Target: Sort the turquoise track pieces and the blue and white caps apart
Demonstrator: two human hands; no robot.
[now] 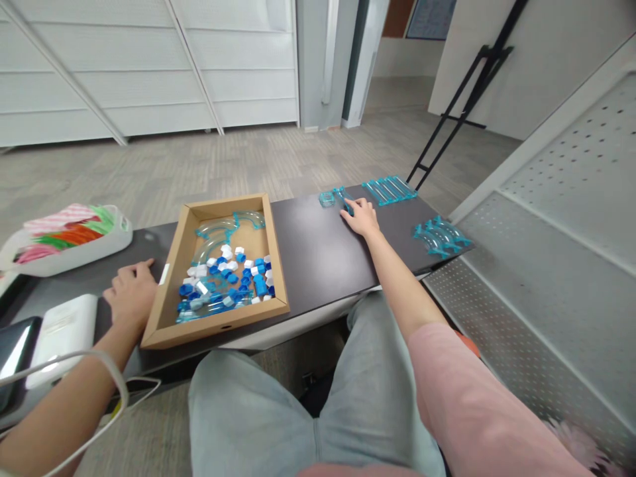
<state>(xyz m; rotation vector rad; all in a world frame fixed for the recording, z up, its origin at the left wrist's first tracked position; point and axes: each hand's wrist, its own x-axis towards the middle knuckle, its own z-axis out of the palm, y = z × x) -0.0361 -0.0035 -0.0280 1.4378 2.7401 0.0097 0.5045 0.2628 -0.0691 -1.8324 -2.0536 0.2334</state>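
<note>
One relaxed, unclenched left hand (130, 291) is lying beside a cardboard box (213, 327); the right hand (361, 217) is touching a turquoise piece (341, 193) towards the desk's (322, 258) far edge, whether gripping I can't tell.

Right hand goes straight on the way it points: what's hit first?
Likely the narrow teal piece at the right hand's fingertips; they may already touch it, depth is unclear.
</note>
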